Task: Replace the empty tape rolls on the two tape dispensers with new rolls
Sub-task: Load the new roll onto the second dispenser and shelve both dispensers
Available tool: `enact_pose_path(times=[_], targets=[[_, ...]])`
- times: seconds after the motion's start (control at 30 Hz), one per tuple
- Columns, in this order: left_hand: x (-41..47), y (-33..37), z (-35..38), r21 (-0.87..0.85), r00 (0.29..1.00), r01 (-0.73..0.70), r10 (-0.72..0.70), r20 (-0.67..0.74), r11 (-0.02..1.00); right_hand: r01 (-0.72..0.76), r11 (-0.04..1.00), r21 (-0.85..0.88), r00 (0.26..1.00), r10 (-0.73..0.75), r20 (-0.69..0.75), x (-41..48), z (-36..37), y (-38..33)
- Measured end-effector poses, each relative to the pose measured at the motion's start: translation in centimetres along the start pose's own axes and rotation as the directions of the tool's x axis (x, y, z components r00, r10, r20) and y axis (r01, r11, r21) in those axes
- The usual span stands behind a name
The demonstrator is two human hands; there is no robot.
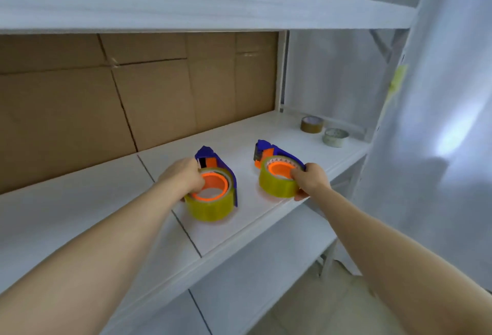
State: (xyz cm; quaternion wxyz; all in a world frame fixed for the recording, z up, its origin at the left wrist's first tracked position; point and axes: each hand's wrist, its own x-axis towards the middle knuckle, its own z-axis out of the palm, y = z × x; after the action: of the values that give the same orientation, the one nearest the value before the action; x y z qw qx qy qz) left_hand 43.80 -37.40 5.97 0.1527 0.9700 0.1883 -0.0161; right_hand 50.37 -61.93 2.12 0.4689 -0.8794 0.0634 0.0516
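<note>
Both tape dispensers lay on the white shelf (pixel 93 201) near the middle of the frame, just apart from each other. The left grip (pixel 186 177) was clenched on the left yellow roll (pixel 210 207), fingers curled over its rim into the orange hub, with the left blue dispenser (pixel 231 175) behind it. The right grip (pixel 310 180) grasped the right yellow roll (pixel 277 187), fingers hooked over the top edge and thumb low on the outer side; the right blue dispenser (pixel 282 153) sat under that roll. Well apart, toward the right of the frame, a brown core (pixel 312 124) and a pale core (pixel 335 137) stood just beside each other. Cardboard (pixel 80 108) lined the shelf's back.
</note>
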Motion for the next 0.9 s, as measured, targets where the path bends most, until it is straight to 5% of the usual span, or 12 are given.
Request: enact_pose_path(times=[0.23, 0.47, 0.9], targets=[[9.6, 9.0, 2.6, -0.053, 0.999, -0.046, 0.047, 0.008, 0.998, -0.062, 0.998, -0.015, 0.995, 0.06, -0.085, 10.2, -4.6, 3.0], [20.6, 16.3, 4.9, -0.078, 0.999, -0.034, 0.035, 0.013, 0.996, -0.087, 0.991, -0.106, 0.996, 0.088, 0.002, 19.9, -7.6, 3.5], [29.7, 24.6, 6.7, -0.129, 1.0, 0.013, -0.015, -0.017, 0.992, 0.037, 0.973, -0.228, 0.999, -0.029, 0.037, 30.3, -13.2, 6.7]])
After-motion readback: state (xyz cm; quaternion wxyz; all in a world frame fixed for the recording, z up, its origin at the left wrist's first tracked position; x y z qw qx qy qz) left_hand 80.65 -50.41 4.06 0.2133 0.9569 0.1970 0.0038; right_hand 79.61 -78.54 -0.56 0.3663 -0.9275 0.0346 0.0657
